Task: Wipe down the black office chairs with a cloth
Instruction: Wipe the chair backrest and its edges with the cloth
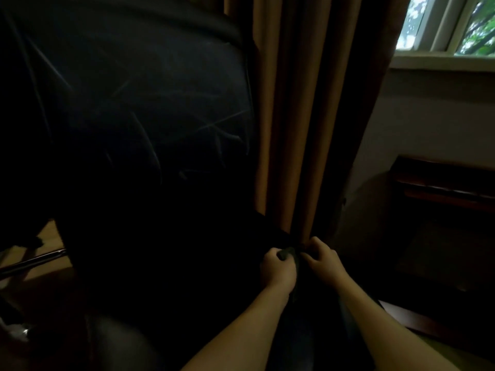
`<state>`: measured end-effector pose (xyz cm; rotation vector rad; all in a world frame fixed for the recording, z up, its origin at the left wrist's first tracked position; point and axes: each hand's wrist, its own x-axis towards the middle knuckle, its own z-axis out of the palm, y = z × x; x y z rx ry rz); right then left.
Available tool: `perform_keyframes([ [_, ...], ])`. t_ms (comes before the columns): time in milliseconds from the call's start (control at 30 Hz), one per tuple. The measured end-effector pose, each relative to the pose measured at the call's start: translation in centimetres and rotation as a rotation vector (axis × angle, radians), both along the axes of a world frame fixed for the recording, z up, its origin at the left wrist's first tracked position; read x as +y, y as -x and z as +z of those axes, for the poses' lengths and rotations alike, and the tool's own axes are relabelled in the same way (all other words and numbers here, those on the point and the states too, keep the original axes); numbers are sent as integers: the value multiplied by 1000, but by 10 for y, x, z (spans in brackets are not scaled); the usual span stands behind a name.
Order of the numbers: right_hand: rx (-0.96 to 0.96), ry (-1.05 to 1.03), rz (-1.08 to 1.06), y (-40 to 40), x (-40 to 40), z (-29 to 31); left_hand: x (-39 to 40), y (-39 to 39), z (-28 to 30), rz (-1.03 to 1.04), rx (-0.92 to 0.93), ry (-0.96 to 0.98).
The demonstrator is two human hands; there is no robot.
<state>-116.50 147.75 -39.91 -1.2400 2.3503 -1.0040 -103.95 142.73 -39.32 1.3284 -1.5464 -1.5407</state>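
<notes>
A black office chair [128, 108] fills the left half of the dim view, its scuffed backrest facing me. Low in the middle, just past the chair's right edge, my left hand [277, 269] grips a dark cloth [288, 254] in curled fingers. My right hand [321, 257] sits right beside it with fingers curled at the same cloth, pinching its other side. Both forearms reach up from the bottom edge. Most of the cloth is hidden between the hands and in shadow.
A brown curtain [302, 108] hangs straight behind the hands. A window [450, 25] and pale wall are at upper right, with dark wooden furniture [442, 183] below. Wooden floor and a chair leg [34, 259] show at lower left.
</notes>
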Motion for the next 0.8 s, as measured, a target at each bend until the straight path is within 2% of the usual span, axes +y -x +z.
perform_keyframes([
  [233,13,-131,-10,11,4,-3,7,-1,-7,-19,-217,162],
  [467,-53,-178,-15,-7,37,8,19,-25,-6,-103,-180,183],
  [600,-96,-150,-50,-36,69,9,26,-43,-8,-206,-210,258],
  [800,-15,-120,-155,-91,102,2,39,-73,-4,-330,-296,364],
])
